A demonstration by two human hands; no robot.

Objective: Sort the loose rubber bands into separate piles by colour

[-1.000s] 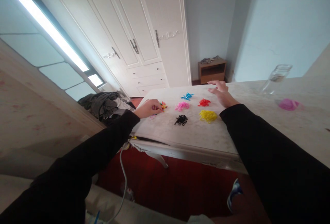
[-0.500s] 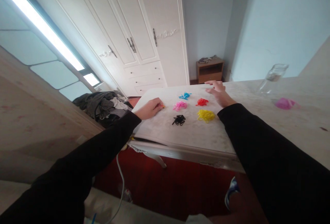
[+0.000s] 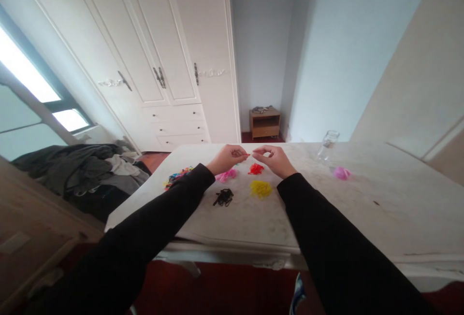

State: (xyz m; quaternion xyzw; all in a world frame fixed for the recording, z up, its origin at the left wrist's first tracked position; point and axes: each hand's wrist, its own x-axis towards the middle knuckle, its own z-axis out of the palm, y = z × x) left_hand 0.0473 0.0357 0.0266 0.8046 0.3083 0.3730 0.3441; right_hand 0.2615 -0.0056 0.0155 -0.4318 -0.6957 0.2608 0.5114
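Above the far middle of the white table (image 3: 246, 228), my left hand (image 3: 228, 158) pinches a small red rubber band (image 3: 248, 155) between thumb and fingers. Facing it from the right, my right hand (image 3: 273, 159) has its thumb and forefinger curved, tips slightly apart and close to the band. Below the hands lie heaps of small rubber bands: red (image 3: 255, 169), yellow (image 3: 261, 189), black (image 3: 224, 197) and pink (image 3: 227, 175). A mixed-colour heap (image 3: 177, 177) lies by my left sleeve, which partly covers it. My left hand hides most of the blue heap.
A clear glass bottle (image 3: 329, 145) stands on the table's right part, with a pink translucent bundle (image 3: 341, 173) in front of it. Dark clothes (image 3: 79, 175) are piled beyond the left edge. A white wardrobe (image 3: 174, 64) and a small wooden cabinet (image 3: 266, 124) stand behind.
My left hand has left the mixed heap and moved right with a red band. My right hand has come in to meet it. The view has turned right, uncovering the mixed heap.
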